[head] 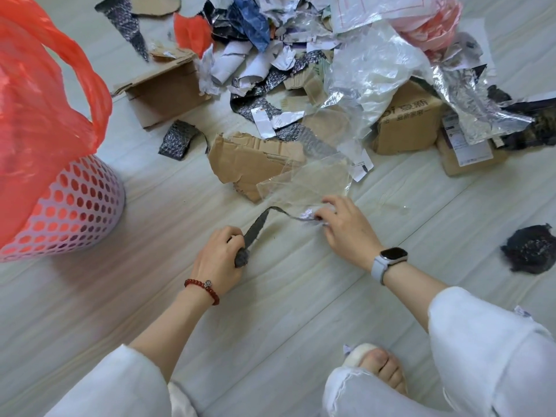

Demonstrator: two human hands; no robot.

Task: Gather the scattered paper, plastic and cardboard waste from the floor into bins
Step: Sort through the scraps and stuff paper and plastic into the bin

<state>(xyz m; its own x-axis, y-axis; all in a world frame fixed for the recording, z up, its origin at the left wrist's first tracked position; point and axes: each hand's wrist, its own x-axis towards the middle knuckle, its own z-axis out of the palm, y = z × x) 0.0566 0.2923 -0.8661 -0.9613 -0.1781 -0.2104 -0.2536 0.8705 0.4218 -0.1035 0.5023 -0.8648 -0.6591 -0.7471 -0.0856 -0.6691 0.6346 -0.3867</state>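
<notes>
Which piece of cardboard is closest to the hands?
The flat torn cardboard sheet, lying just beyond the right hand and partly under clear plastic film. The folded open box and the printed box sit farther back in the pile.

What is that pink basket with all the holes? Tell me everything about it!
The basket is a round, pale pink plastic bin with rows of round holes in its wall. It stands upright on the floor at the left, lined with a red-orange plastic bag whose handles rise above it. Neither hand touches it.
</notes>
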